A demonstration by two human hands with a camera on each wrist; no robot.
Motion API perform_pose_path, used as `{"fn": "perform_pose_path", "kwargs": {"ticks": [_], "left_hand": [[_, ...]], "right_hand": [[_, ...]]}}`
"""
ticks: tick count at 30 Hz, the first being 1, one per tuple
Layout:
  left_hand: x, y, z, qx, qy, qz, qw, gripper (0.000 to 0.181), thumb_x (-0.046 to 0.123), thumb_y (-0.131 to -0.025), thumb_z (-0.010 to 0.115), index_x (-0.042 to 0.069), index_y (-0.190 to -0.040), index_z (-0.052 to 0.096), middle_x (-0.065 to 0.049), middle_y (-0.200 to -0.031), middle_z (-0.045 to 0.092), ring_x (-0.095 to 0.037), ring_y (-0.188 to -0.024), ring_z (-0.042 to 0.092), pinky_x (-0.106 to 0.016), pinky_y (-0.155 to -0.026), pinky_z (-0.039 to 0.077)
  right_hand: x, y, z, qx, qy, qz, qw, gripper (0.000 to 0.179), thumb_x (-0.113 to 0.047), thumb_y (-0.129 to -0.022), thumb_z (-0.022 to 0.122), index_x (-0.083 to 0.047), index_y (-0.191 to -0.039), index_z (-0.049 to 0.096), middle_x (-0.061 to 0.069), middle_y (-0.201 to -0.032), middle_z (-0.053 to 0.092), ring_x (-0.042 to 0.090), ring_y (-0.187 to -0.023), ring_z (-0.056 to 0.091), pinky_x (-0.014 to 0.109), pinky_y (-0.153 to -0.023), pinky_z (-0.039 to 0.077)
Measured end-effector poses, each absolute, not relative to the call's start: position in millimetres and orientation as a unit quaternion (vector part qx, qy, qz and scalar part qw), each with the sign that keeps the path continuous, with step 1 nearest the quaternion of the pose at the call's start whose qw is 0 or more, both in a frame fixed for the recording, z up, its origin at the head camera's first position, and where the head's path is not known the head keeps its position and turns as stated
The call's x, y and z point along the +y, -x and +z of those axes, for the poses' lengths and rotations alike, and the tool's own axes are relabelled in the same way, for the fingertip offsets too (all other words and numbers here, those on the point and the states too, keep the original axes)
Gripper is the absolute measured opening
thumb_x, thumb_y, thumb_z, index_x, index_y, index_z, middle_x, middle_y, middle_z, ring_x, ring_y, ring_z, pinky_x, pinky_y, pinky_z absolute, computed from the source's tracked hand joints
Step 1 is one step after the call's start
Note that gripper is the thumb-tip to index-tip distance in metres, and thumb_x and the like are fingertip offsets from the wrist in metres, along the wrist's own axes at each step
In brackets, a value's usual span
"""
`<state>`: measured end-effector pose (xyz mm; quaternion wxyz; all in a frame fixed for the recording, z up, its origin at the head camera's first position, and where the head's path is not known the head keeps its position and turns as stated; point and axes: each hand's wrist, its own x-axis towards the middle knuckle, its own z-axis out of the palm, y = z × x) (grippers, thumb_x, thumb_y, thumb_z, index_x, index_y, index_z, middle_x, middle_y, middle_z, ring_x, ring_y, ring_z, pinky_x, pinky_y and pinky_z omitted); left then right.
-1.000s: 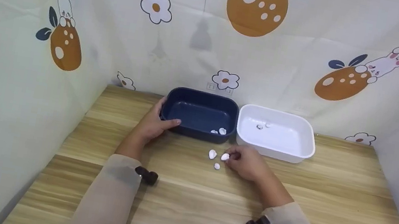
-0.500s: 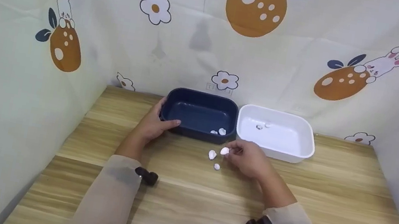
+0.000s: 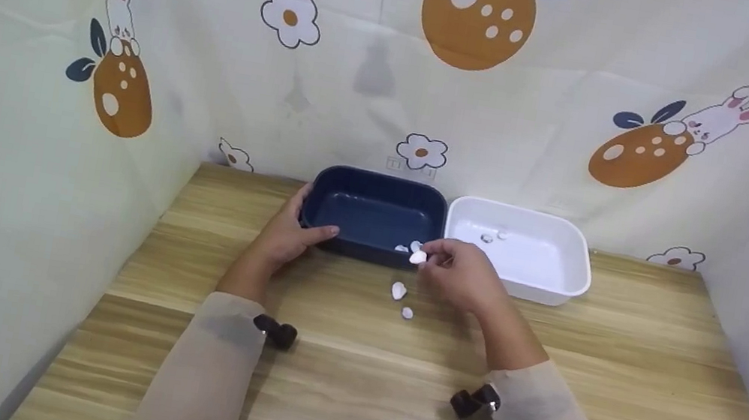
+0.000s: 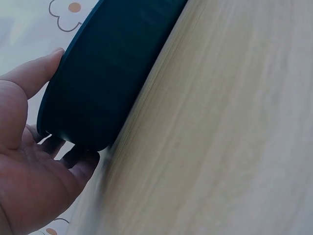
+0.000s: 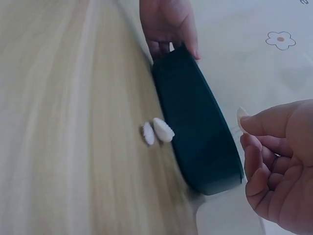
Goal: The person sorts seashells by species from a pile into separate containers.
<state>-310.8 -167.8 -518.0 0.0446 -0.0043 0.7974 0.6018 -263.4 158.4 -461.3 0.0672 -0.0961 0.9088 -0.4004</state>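
My left hand (image 3: 287, 230) grips the left end of a dark blue plastic tub (image 3: 364, 249), thumb over its front rim and fingers around the side. At the tub's front right corner, my right hand (image 3: 462, 278) pinches a small white seashell (image 3: 418, 258) between thumb and fingertips. The right wrist view shows that seashell (image 5: 241, 119) edge-on, level with the rim. Inside the tub, near that corner, lie two white shells (image 3: 401, 248), partly hidden. Two more shells, a larger one (image 3: 398, 291) and a smaller one (image 3: 407, 313), rest on the table in front.
A white plastic tub (image 3: 535, 293) stands against the dark blue one on its right, with two small pieces (image 3: 486, 238) inside. Behind both tubs hangs a printed curtain (image 3: 332, 96). The wood-grain table (image 3: 345, 387) extends towards me.
My right hand has lifted the seashell from the table and carried it forward and slightly left to the dark blue tub's rim. My left hand keeps its hold on the tub.
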Motion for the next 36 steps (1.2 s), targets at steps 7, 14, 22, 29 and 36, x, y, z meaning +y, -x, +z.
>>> {"fn": "perform_pose_path", "kwargs": {"ticks": [7,14,22,29,36], "left_hand": [[-169,311,-517,0.799,0.002,0.600,0.047,0.110,0.031,-0.088,0.088,0.019,-0.173,0.018,-0.010,-0.180,0.021,-0.030,-0.168,0.016,-0.048,-0.139,0.012],[-169,310,-517,0.803,0.004,0.594,0.045,0.110,0.033,-0.088,0.088,0.019,-0.173,0.018,-0.009,-0.181,0.020,-0.029,-0.168,0.016,-0.047,-0.139,0.012],[-169,311,-518,0.793,0.000,0.608,0.042,0.108,0.026,-0.089,0.087,0.018,-0.173,0.019,-0.010,-0.180,0.021,-0.029,-0.168,0.017,-0.047,-0.139,0.011],[-168,311,-519,0.787,-0.002,0.616,0.043,0.109,0.025,-0.090,0.087,0.017,-0.173,0.018,-0.010,-0.180,0.020,-0.030,-0.168,0.017,-0.046,-0.139,0.011],[-168,311,-518,0.788,0.000,0.615,0.042,0.109,0.026,-0.089,0.088,0.015,-0.173,0.018,-0.011,-0.180,0.021,-0.030,-0.168,0.018,-0.047,-0.139,0.012]], "right_hand": [[150,281,-451,0.910,0.087,-0.402,0.056,0.027,-0.019,-0.096,0.076,-0.008,-0.120,0.078,0.003,-0.097,0.073,0.017,-0.088,0.063,0.029,-0.079,0.049],[142,296,-446,0.911,0.095,-0.399,0.053,0.028,-0.018,-0.097,0.074,-0.006,-0.122,0.077,0.004,-0.096,0.073,0.016,-0.087,0.062,0.029,-0.081,0.049],[138,306,-441,0.913,0.099,-0.391,0.055,0.033,-0.017,-0.098,0.073,-0.005,-0.129,0.074,0.009,-0.103,0.074,0.021,-0.095,0.066,0.036,-0.091,0.054],[141,297,-442,0.915,0.102,-0.387,0.054,0.034,-0.020,-0.098,0.074,-0.006,-0.129,0.075,0.008,-0.105,0.075,0.022,-0.097,0.066,0.037,-0.091,0.054],[145,271,-441,0.908,0.121,-0.400,0.041,0.030,-0.020,-0.096,0.076,-0.007,-0.123,0.078,0.003,-0.097,0.074,0.017,-0.091,0.065,0.031,-0.085,0.051]]}}
